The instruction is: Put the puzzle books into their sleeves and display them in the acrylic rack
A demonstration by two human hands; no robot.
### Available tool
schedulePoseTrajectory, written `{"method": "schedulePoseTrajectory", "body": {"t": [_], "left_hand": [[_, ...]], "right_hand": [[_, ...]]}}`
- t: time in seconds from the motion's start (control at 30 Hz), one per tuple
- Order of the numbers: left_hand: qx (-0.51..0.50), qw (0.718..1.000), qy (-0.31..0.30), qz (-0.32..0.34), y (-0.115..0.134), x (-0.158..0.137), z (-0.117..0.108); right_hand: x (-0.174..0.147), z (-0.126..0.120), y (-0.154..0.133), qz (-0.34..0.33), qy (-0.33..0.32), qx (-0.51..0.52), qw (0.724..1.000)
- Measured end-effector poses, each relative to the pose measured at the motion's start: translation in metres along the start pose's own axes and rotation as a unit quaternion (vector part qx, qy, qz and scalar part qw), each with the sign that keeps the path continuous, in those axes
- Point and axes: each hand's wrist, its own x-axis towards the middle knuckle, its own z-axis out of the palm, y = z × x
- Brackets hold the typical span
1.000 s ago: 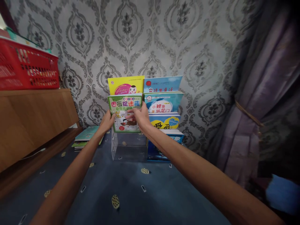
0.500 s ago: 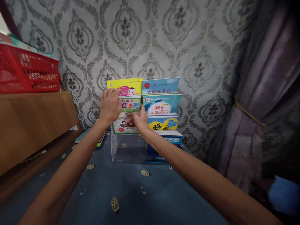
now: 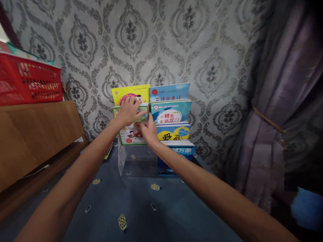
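Note:
A clear acrylic rack [image 3: 137, 168] with stepped tiers stands on the dark blue cloth. In its left column a green-bordered children's book [image 3: 128, 137] sits upright in front of a yellow book [image 3: 121, 92]. My left hand [image 3: 130, 111] lies across the green-bordered book's top edge, fingers spread and thumb over the cover, hiding much of its title. At the book's right edge my right hand [image 3: 148, 129] grips it, thumb up along the side and fingers against the front. Below this book, the rack's lower left tiers show bare plastic.
The right column holds a light blue book [image 3: 171, 91], a teal book [image 3: 174, 109], a yellow-and-blue book [image 3: 174, 132] and a dark blue book [image 3: 185, 150]. A red basket [image 3: 32, 79] rests on a wooden cabinet [image 3: 42, 131]. A purple curtain [image 3: 267, 134] hangs at right.
My left hand has slid right along the top of the green-bordered book, uncovering its upper left corner. My right hand stays at the book's right edge. The view has shifted slightly.

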Motion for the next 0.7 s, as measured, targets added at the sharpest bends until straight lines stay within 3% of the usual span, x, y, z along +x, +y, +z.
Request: {"method": "schedulePoseTrajectory", "body": {"t": [0.3,0.7], "left_hand": [[0.033,0.999,-0.016,0.000,-0.006,-0.005,-0.004],[0.088,0.994,-0.058,0.004,0.007,-0.007,-0.009]], "right_hand": [[0.004,0.002,-0.006,0.039,0.010,0.041,0.998],[0.008,-0.002,0.012,0.007,-0.005,0.043,0.999]]}}
